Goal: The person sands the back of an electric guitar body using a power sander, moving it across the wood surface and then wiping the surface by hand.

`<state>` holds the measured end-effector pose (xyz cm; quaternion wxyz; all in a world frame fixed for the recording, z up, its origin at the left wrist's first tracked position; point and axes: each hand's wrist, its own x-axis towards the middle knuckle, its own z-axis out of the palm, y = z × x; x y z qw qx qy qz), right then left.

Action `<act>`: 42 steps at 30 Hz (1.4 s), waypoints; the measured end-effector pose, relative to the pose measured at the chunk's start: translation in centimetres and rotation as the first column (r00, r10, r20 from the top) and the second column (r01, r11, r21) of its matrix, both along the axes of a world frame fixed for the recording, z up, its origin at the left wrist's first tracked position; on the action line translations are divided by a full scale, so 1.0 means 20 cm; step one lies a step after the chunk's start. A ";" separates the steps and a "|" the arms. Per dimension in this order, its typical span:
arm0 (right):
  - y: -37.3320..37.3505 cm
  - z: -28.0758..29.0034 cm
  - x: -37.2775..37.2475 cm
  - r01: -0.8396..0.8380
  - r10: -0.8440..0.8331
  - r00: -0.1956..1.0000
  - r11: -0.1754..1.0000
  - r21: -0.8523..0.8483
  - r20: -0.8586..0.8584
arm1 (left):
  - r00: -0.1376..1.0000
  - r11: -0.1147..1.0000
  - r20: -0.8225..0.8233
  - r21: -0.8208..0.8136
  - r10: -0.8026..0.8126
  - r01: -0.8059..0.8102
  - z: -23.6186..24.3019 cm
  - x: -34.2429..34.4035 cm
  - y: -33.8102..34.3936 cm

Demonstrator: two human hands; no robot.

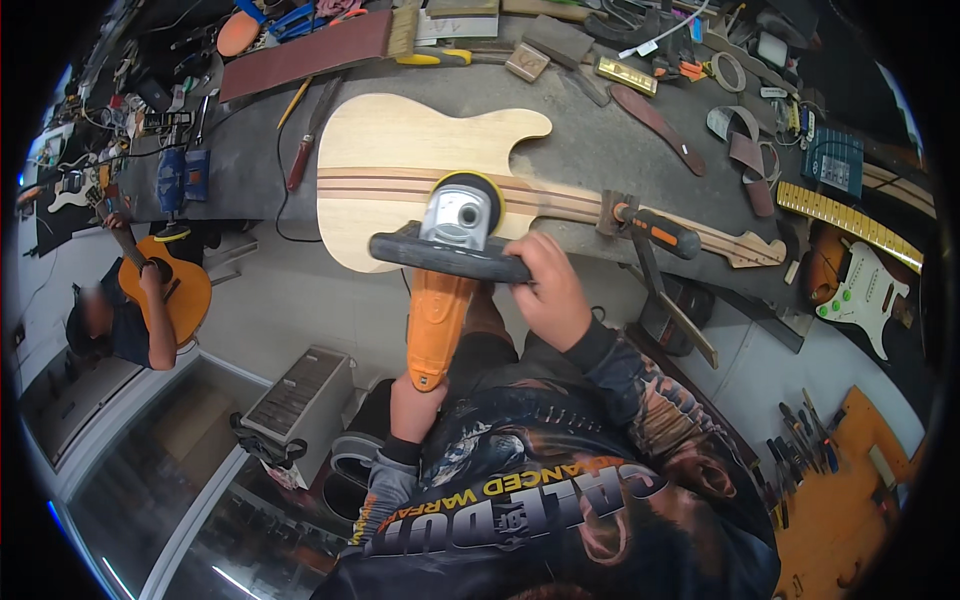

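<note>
My right hand (548, 290) is closed round one end of the black loop handle (420, 249) of an orange and grey power sander (440, 310). At the rear of its orange body, my left hand (412, 405) grips the tool, most of its fingers hidden beneath it. The sander's round, yellow-edged pad (497, 195) lies on a pale wooden guitar body (400, 140) with dark stripes along its middle. That body joins a striped neck ending in a headstock (755, 250). A bar clamp (665, 232) with an orange and black handle grips the neck at the bench edge.
On the grey bench (620, 140) lie a red-brown board (305, 55), a brush (403, 30), sanding blocks and a worn strip (655, 125). A sunburst electric guitar (860, 290) is at the right. Another person (120, 320) holds an acoustic guitar (185, 285) at the left.
</note>
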<state>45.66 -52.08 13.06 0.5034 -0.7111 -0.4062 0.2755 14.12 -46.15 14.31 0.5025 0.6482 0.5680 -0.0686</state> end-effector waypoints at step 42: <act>-0.27 0.00 0.04 0.100 -0.101 0.995 0.992 -0.078 -0.020 | 0.989 0.989 0.039 0.051 -0.140 0.138 -0.02 0.05 -0.05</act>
